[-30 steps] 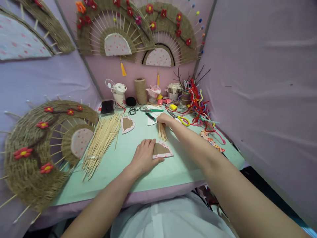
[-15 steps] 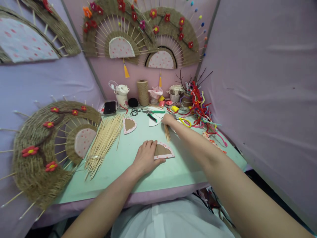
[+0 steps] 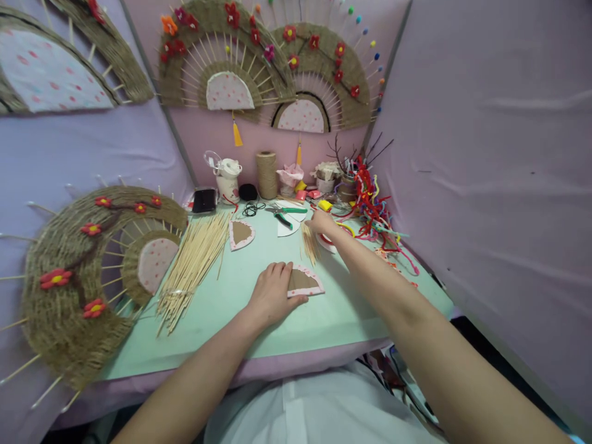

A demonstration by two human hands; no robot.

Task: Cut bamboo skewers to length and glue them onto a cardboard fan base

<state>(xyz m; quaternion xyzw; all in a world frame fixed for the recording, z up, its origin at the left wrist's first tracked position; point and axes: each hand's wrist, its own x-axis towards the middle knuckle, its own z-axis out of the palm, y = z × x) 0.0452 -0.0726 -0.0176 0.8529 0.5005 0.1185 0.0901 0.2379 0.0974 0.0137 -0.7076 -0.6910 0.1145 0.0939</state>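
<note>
My left hand (image 3: 272,291) lies on the left corner of a fan-shaped brown card piece with pink dotted edging (image 3: 306,281) on the mint-green table (image 3: 217,320). Its fingers rest on top and the thumb runs along the lower edge, holding the piece. My right hand (image 3: 324,223) reaches further back, just right of a small bundle of thin bamboo sticks (image 3: 309,244) that lies fanned on the table. I see that hand from the back, so its fingers are hidden. Whether it still touches the sticks is unclear.
A big pile of bamboo sticks (image 3: 194,262) and a second card piece (image 3: 240,233) lie to the left. A woven twine fan (image 3: 69,290) leans at far left. Green pliers (image 3: 284,213), twine spool (image 3: 267,174), white jar (image 3: 227,176) and pipe cleaners (image 3: 370,197) crowd the back.
My right hand has moved right and further back, away from above the small stick bundle, which now lies fanned on the table. My left hand has stayed on the card piece.
</note>
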